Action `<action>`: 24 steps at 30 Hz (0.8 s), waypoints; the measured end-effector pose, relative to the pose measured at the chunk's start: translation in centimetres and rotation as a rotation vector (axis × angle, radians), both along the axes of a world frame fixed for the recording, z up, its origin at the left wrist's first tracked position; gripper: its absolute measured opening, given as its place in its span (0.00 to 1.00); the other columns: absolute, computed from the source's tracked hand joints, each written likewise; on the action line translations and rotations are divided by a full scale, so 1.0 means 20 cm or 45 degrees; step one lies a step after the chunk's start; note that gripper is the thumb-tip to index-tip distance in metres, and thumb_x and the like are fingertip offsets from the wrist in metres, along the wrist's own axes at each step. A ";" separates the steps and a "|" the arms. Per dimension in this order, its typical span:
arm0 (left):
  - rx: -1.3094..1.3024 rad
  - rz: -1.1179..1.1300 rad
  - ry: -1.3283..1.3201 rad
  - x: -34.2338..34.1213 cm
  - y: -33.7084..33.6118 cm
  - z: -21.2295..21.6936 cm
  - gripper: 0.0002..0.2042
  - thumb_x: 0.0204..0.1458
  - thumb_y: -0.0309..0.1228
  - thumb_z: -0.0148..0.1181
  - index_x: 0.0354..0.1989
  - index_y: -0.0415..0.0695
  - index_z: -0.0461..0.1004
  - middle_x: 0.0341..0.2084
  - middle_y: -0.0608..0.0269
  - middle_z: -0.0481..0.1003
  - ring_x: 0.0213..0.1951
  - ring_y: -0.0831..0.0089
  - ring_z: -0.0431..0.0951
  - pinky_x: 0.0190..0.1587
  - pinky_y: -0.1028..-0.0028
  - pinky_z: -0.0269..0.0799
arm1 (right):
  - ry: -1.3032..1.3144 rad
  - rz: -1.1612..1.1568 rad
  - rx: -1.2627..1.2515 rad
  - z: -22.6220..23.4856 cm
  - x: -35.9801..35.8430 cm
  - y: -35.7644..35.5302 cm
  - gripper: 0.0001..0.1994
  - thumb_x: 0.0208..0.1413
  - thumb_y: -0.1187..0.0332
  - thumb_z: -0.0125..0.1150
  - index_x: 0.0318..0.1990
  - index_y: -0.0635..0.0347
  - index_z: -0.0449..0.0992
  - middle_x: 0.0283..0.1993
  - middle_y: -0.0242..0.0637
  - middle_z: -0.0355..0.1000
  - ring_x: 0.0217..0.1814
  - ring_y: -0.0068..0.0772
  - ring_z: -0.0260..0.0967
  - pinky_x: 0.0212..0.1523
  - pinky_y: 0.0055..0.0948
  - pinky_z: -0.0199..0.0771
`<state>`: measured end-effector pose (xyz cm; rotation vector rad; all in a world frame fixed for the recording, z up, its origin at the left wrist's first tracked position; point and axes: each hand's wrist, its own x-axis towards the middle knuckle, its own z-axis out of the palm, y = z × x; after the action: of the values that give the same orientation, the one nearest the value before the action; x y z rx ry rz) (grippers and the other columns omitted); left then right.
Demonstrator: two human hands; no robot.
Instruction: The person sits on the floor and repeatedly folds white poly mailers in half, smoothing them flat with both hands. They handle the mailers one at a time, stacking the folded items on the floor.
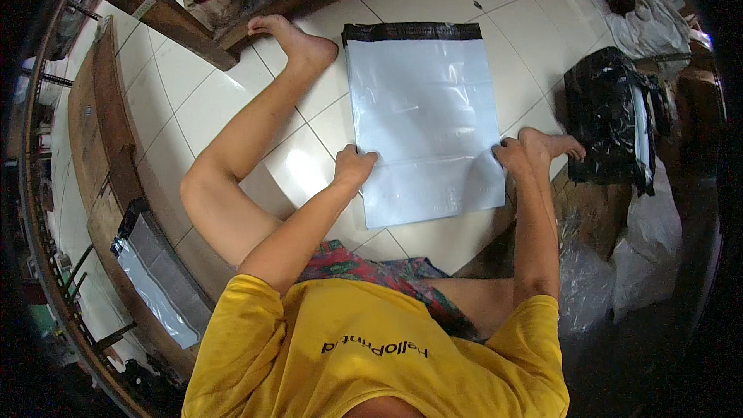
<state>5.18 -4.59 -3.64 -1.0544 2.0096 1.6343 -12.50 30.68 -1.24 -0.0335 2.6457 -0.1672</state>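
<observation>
A stack of pale plastic mailer bags (426,116) with a dark band along its far end lies flat on the tiled floor between my spread legs. My left hand (357,166) grips the stack's left edge, thumb and fingers curled in on it. On the opposite edge, a little above the near corner, my right hand (511,156) is closed on the same stack. The fingertips under the edges are hidden. Faint creases cross the upper bag, and its near edge slants slightly.
A black plastic-wrapped bundle (607,116) stands beside my right foot. Clear and white plastic bags (642,255) lie nearer, on the right. At the left, a grey and white mailer bag (159,279) rests on a wooden board (101,124). Wooden furniture legs (166,19) stand beyond my left foot.
</observation>
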 end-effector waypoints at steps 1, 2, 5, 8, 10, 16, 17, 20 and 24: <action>-0.149 -0.011 0.049 -0.05 -0.01 0.01 0.29 0.46 0.41 0.65 0.48 0.25 0.72 0.45 0.35 0.76 0.46 0.48 0.78 0.51 0.59 0.74 | 0.060 0.113 0.005 -0.08 -0.07 0.07 0.19 0.55 0.63 0.56 0.48 0.68 0.77 0.49 0.61 0.75 0.51 0.57 0.75 0.50 0.42 0.75; -0.157 0.017 0.126 -0.13 -0.04 -0.01 0.29 0.46 0.42 0.66 0.48 0.25 0.71 0.46 0.35 0.75 0.47 0.47 0.78 0.52 0.59 0.73 | 0.124 0.222 0.018 -0.23 -0.16 0.23 0.21 0.55 0.62 0.56 0.51 0.69 0.76 0.50 0.60 0.75 0.50 0.56 0.75 0.50 0.42 0.75; -0.291 0.213 0.219 -0.37 -0.17 -0.11 0.30 0.45 0.44 0.66 0.47 0.26 0.71 0.48 0.33 0.72 0.51 0.44 0.74 0.54 0.57 0.72 | 0.180 0.010 -0.308 -0.17 -0.30 0.02 0.25 0.55 0.62 0.57 0.56 0.72 0.72 0.48 0.58 0.76 0.48 0.50 0.76 0.49 0.39 0.74; -0.309 0.229 0.171 -0.61 -0.27 -0.13 0.31 0.45 0.44 0.65 0.48 0.27 0.70 0.49 0.33 0.69 0.54 0.42 0.72 0.57 0.56 0.70 | 0.105 -0.242 -0.595 -0.09 -0.41 -0.16 0.25 0.55 0.62 0.59 0.55 0.73 0.71 0.42 0.52 0.76 0.43 0.42 0.75 0.46 0.37 0.74; -0.421 0.184 0.094 -0.70 -0.24 -0.10 0.29 0.47 0.42 0.62 0.50 0.28 0.70 0.50 0.34 0.69 0.54 0.43 0.70 0.59 0.56 0.67 | 0.040 -0.188 -0.611 -0.16 -0.52 -0.17 0.23 0.54 0.63 0.60 0.53 0.73 0.72 0.39 0.48 0.75 0.39 0.37 0.74 0.43 0.35 0.74; -0.642 -0.012 0.061 -0.71 -0.18 -0.06 0.27 0.48 0.40 0.58 0.52 0.29 0.70 0.51 0.35 0.68 0.56 0.43 0.67 0.62 0.56 0.63 | -0.071 0.074 -0.490 -0.23 -0.66 -0.13 0.20 0.55 0.63 0.60 0.48 0.72 0.74 0.37 0.45 0.75 0.37 0.37 0.72 0.41 0.36 0.73; -0.626 -0.065 0.064 -0.70 -0.24 -0.10 0.27 0.48 0.39 0.57 0.52 0.30 0.70 0.50 0.35 0.69 0.56 0.44 0.66 0.62 0.56 0.62 | -0.133 0.023 -0.518 -0.19 -0.66 -0.16 0.21 0.54 0.61 0.60 0.47 0.73 0.74 0.38 0.51 0.76 0.39 0.42 0.74 0.43 0.40 0.73; -0.553 -0.113 0.033 -0.73 -0.25 -0.04 0.25 0.49 0.40 0.56 0.51 0.32 0.71 0.50 0.35 0.70 0.56 0.44 0.66 0.62 0.56 0.61 | -0.229 -0.196 -0.610 -0.08 -0.59 -0.20 0.20 0.52 0.61 0.59 0.44 0.73 0.76 0.39 0.55 0.77 0.41 0.48 0.75 0.46 0.44 0.73; -0.705 -0.102 0.176 -0.70 -0.23 -0.16 0.24 0.50 0.40 0.55 0.49 0.31 0.72 0.48 0.34 0.71 0.53 0.42 0.68 0.60 0.55 0.65 | -0.080 0.021 -0.504 -0.08 -0.57 -0.20 0.21 0.52 0.63 0.57 0.46 0.74 0.76 0.42 0.56 0.78 0.45 0.51 0.76 0.49 0.43 0.73</action>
<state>-8.72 -9.20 -6.82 -1.0304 2.6458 1.1573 -23.89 26.60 -2.78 -0.1778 2.5080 -0.6717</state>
